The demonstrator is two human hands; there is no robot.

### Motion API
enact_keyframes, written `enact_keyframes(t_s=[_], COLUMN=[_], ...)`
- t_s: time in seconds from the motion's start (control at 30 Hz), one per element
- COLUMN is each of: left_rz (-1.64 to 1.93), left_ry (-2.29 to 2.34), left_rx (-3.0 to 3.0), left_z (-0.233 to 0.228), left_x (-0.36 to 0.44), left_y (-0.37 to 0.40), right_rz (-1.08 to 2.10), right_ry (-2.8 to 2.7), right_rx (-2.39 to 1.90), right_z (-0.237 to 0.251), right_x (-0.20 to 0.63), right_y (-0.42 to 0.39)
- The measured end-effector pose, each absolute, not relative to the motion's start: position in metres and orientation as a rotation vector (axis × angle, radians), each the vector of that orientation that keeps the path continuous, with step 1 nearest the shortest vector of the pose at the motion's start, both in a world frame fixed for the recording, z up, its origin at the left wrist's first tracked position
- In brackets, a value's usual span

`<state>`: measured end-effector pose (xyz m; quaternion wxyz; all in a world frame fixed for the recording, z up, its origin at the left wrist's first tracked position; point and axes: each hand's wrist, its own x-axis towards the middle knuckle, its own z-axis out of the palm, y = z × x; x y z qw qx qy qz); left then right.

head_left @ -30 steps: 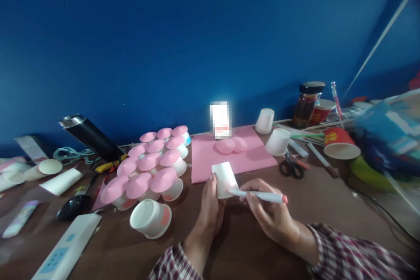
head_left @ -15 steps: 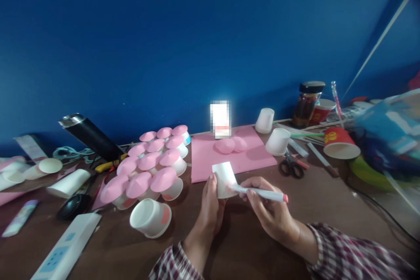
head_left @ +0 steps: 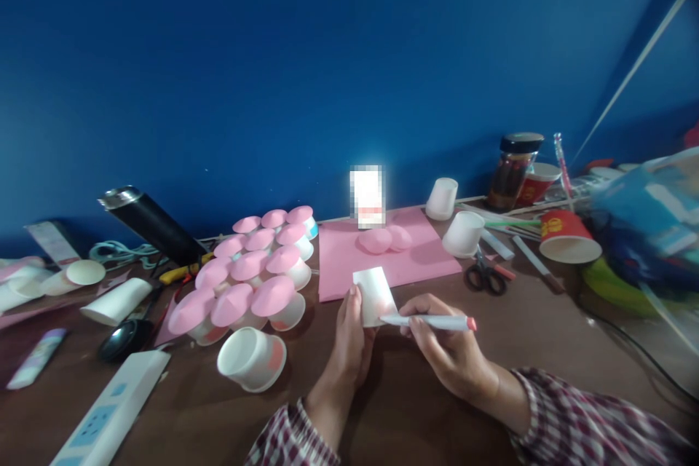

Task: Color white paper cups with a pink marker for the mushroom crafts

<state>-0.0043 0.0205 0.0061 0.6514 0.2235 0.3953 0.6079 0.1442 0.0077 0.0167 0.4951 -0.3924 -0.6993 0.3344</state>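
Left hand grips a white cup, bottom up, just above the table. Right hand pinches a marker, tip touching the cup's side. Scissors lie beyond the right hand.

One head-worn camera looks forward and down, close over the table.

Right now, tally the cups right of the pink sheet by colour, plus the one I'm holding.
White cups, upside down: 2
Red cups: 2
White cup in the left hand: 1
Total: 5
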Motion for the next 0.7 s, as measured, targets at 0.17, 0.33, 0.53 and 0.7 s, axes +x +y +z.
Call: enact_keyframes(t_s=[0.17, 0.33, 0.53, 0.7], left_rz=[1.384, 1.4, 1.388, 1.393], left_ry=[0.867, 0.899, 0.889, 0.906], left_rx=[0.538, 0.51, 0.562, 0.534], left_z=[0.0071, 0.0085, 0.01, 0.0118], left_x=[-0.0038, -0.003, -0.0026, -0.0026], left_y=[0.0201, 0.0192, 0.0179, 0.017], right_rz=[0.863, 0.822, 0.818, 0.805], right_ry=[-1.659, -1.711, -1.698, -1.723], right_rx=[-0.947, -0.925, -0.927, -0.917], right_z=[0.0167, 0.0223, 0.0203, 0.0209], right_x=[0.1444, 0.1436, 0.1434, 0.1439], right_y=[0.0067, 0.0067, 0.008, 0.0072])
